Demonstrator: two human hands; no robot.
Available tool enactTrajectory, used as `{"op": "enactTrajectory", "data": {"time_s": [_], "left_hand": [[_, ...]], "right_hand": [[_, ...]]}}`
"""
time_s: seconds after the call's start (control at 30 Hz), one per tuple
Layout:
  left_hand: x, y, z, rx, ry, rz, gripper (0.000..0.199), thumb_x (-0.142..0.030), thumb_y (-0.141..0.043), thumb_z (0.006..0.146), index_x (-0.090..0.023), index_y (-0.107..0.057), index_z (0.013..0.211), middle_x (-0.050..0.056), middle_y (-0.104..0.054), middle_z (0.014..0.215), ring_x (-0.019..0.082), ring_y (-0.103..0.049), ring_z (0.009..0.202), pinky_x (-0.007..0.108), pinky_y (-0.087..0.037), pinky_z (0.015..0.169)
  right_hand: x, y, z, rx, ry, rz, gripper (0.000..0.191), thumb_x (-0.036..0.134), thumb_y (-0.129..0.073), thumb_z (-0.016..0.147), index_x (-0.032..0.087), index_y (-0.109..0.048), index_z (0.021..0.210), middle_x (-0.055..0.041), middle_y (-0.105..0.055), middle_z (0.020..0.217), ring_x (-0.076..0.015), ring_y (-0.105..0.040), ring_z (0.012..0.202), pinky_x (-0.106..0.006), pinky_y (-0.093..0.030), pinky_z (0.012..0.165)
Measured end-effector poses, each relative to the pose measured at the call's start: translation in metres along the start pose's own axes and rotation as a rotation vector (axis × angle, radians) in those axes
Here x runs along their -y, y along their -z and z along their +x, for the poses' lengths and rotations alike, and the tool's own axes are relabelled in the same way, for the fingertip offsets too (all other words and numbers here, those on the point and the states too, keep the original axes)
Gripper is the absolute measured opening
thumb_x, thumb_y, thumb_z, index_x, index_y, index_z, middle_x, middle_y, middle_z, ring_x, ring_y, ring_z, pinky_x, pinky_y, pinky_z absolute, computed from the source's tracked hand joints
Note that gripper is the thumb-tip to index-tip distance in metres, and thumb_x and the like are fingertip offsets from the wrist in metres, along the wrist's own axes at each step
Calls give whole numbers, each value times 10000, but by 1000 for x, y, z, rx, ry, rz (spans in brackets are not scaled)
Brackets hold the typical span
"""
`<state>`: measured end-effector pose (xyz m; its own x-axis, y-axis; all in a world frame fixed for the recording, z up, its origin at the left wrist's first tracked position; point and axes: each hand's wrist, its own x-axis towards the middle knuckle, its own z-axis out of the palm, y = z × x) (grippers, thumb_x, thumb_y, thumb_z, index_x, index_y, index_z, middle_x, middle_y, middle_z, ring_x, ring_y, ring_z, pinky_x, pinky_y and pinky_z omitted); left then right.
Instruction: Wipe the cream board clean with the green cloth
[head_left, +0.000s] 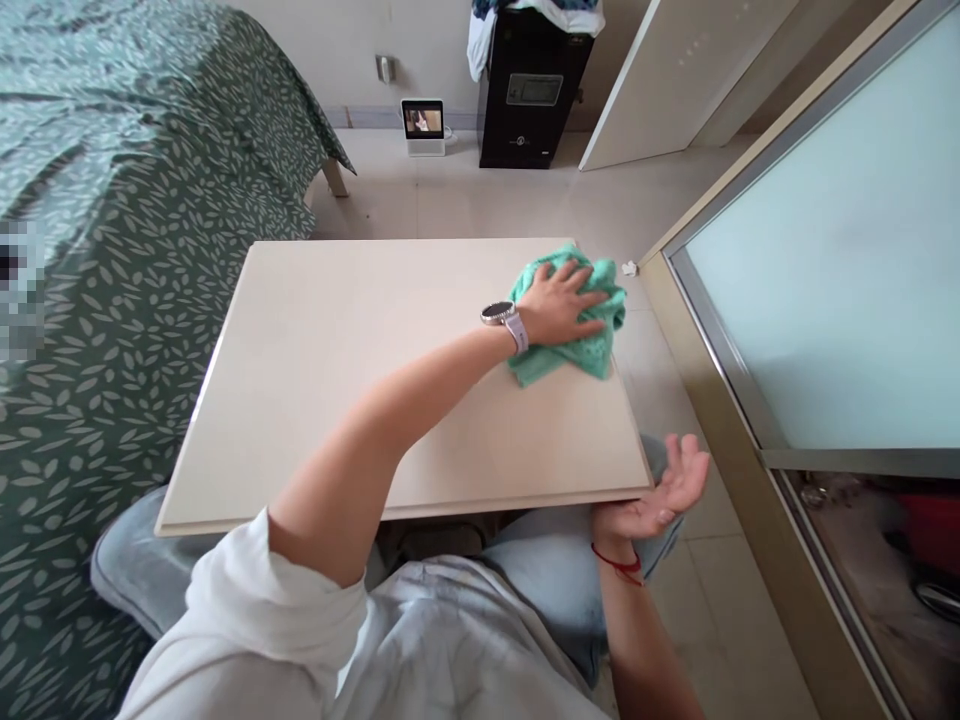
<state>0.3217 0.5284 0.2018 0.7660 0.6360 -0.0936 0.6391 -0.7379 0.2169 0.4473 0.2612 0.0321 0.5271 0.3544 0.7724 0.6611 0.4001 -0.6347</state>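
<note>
My left hand (561,303) reaches across the table and lies with spread fingers on a crumpled green cloth (604,350). It presses the cloth from above near the far right corner, and a watch (499,314) is on that wrist. The cloth hangs slightly over the table's right edge. Beneath it is a low, cream-coloured table (337,370). By the near right corner, my right hand (664,490) is turned palm up with its fingers loosely extended and nothing in it. A red string circles the right wrist.
On the left stands a bed with a green leaf-patterned cover (150,330). A small display (425,125) and a black cabinet (532,95) stand on the floor by the far wall. A sliding frosted-panel door (840,260) runs along the right. My legs are under the table.
</note>
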Motion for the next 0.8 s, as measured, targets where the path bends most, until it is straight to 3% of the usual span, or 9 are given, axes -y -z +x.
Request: {"op": "enactTrajectory", "data": {"time_s": [0.17,0.33,0.43,0.6,0.7,0.8], "left_hand": [[42,14,25,-85,191,-48,762,-534,-510,1299,-267,-470,2012,187,-293,2066,443,-184,1957,677,-156,1556],[66,19,4,-142,321,-42,761,-512,-505,1273,-236,-527,1982,208,-356,2034,459,-245,1931,667,-181,1548],[106,25,-34,-180,463,-16,778,-534,-474,1268,-219,-530,1978,225,-425,1992,464,-326,1892,662,-206,1541],[185,37,-132,-192,806,62,787,-572,-408,1294,-146,-542,1942,249,-500,1920,442,-387,1854,665,-262,1519],[208,42,-187,-227,993,70,761,-509,-331,1301,-156,-508,1952,224,-467,1936,378,-329,1879,630,-203,1547],[216,43,-220,-266,1094,54,782,-508,-317,1279,-149,-513,1946,229,-421,1969,391,-288,1902,665,-203,1546]], "right_hand": [[2,1,-2,-16,-49,-2,736,492,-268,1267,260,-630,1864,-185,-712,1744,-453,-711,1584,-899,-447,1382],[0,-1,0,-26,-52,-27,723,490,-310,1244,233,-676,1812,-192,-754,1646,-442,-767,1446,-867,-533,1287],[-4,-2,0,-42,-36,-25,730,513,-326,1230,213,-692,1785,-199,-764,1613,-448,-778,1415,-860,-554,1257],[-11,-4,0,-74,-62,-42,747,594,-347,1186,189,-732,1681,-219,-780,1527,-462,-811,1349,-840,-612,1202],[-14,-5,3,-81,-93,-80,776,669,-349,1148,179,-732,1612,-246,-781,1468,-475,-827,1292,-823,-645,1157],[-14,-6,5,-91,-132,-116,817,731,-300,1126,179,-720,1556,-251,-776,1406,-473,-838,1220,-811,-669,1110]]}}
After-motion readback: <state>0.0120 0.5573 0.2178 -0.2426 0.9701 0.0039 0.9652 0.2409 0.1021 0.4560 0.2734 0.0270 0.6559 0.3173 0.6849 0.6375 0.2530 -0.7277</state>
